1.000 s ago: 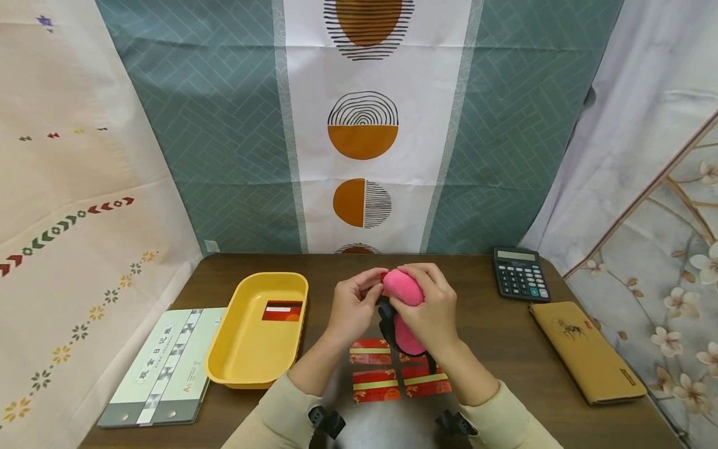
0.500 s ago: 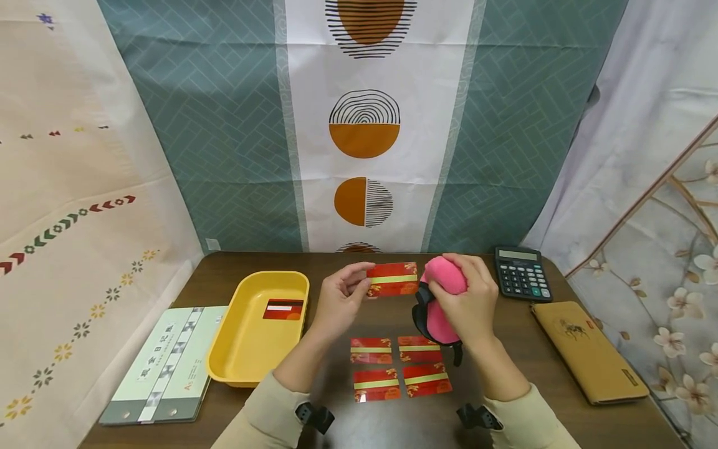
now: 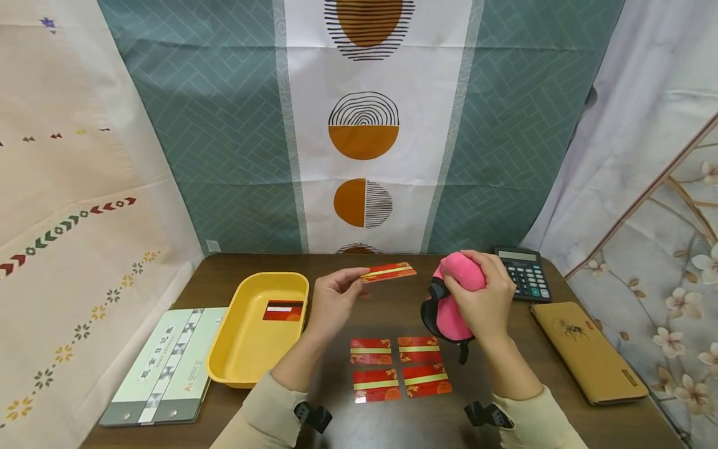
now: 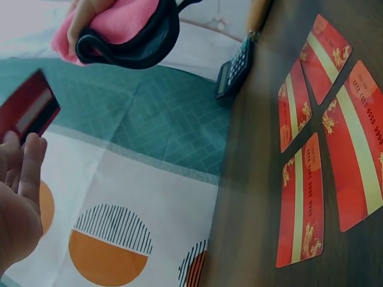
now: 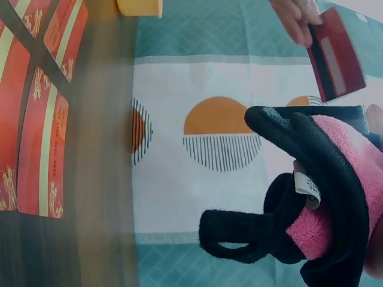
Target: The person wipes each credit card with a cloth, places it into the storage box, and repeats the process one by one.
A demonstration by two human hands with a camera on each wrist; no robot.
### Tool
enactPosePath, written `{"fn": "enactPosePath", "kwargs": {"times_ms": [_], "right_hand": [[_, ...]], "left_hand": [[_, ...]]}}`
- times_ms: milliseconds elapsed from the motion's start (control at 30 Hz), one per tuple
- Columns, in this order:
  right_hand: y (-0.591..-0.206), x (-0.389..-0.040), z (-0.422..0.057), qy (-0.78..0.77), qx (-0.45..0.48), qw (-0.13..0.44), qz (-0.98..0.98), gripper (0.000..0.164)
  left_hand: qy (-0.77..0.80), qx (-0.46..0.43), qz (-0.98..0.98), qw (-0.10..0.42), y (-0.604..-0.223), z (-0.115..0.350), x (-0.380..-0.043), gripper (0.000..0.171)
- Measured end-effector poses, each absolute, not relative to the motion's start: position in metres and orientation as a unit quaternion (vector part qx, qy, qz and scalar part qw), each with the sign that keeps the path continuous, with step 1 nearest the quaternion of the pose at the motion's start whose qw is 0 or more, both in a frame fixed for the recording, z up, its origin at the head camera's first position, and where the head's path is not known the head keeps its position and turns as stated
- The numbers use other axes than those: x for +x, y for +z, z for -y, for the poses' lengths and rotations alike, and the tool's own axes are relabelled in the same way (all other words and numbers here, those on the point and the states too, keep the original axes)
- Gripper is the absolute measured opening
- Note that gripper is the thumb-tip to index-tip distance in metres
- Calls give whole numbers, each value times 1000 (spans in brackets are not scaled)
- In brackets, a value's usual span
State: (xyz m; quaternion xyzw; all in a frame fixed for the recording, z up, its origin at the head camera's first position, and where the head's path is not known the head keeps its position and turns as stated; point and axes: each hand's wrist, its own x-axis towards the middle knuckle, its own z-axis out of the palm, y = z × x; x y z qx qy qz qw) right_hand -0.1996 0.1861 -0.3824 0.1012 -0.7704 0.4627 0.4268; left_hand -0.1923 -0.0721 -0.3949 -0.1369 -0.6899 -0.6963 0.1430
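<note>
Near the middle of the head view, my left hand (image 3: 331, 305) pinches a red bank card (image 3: 391, 272) with a gold stripe by its left end, above the table. The left wrist view shows the card's dark magnetic strip (image 4: 39, 115). To the right, my right hand (image 3: 488, 302) grips a pink plush pad (image 3: 453, 319) with a black strap and trim. A black loop (image 5: 236, 233) and a small white tag (image 5: 307, 184) hang from it. Card and pad are apart. Several similar red cards (image 3: 376, 385) lie in two rows on the table below.
A yellow tray (image 3: 238, 355) with one red card (image 3: 282, 310) in it stands at left, beside a pale green notebook (image 3: 162, 365). At right lie a black calculator (image 3: 527, 280) and a tan wallet (image 3: 586, 352). Patterned cloth hangs behind the brown table (image 3: 336, 430).
The hands have moved apart, the pink pad going right, away from the card. The card came into sight facing the camera, then tipped flatter in my left hand.
</note>
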Motion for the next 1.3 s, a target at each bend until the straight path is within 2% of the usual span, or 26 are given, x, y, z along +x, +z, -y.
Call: {"fn": "enactPosePath", "kwargs": {"times_ms": [367,600,767,933,1067,1300], "right_hand": [[-385,-202,-186,463,113,411,777,41],[-385,-200,-172,461,163,407,772,39],[-384,-201,-156,444,203,386,783,39],[-385,-203,-146,416,189,378,805,40],[-385,-200,-135,411,189,372,810,41],[-385,-192,-123,405,240,362,805,43]], "left_hand": [[-745,-51,655,115,-398,71,-194,25],[-749,-37,654,102,-397,65,-192,29],[-750,-42,654,88,-397,58,-188,29],[-749,-60,656,71,-399,51,-186,25],[-739,-87,664,68,-402,45,-187,24],[-704,-109,699,68,-405,38,-186,25]]}}
